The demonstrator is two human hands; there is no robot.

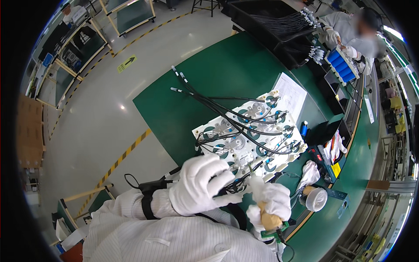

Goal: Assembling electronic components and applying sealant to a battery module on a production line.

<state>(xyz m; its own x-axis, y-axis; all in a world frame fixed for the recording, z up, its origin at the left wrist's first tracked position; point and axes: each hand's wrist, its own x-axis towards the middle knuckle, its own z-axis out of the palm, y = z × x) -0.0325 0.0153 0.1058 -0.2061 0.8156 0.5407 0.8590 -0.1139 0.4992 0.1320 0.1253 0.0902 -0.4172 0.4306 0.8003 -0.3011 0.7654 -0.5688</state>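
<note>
A gloved worker bent over a white panel (pixel 251 135) that lay flat near the table's (pixel 205 91) near edge, its face studded with round fittings and crossed by black cables (pixel 218 109) whose loose ends trailed toward the table's far left corner, apparently kept clear of the work area. The left hand (pixel 203 183) was curled with fingers pinched on a cable bundle at the panel's near corner, seemingly steadying it for the other hand. The right hand (pixel 273 203) was closed around a tan-handled tool (pixel 271 220), held just beside the same corner; its working tip was hidden behind the glove, so what it touched could not be told. A small round tin (pixel 315 198) and a crumpled white cloth (pixel 310 172) sat within reach near the table's right edge, beside a sheet of paper (pixel 290 94) tucked under the panel's far side. At the far end, a second person (pixel 349 35) handled items at a black tray (pixel 270 22); that work was too small and bent by the lens to make out.
</note>
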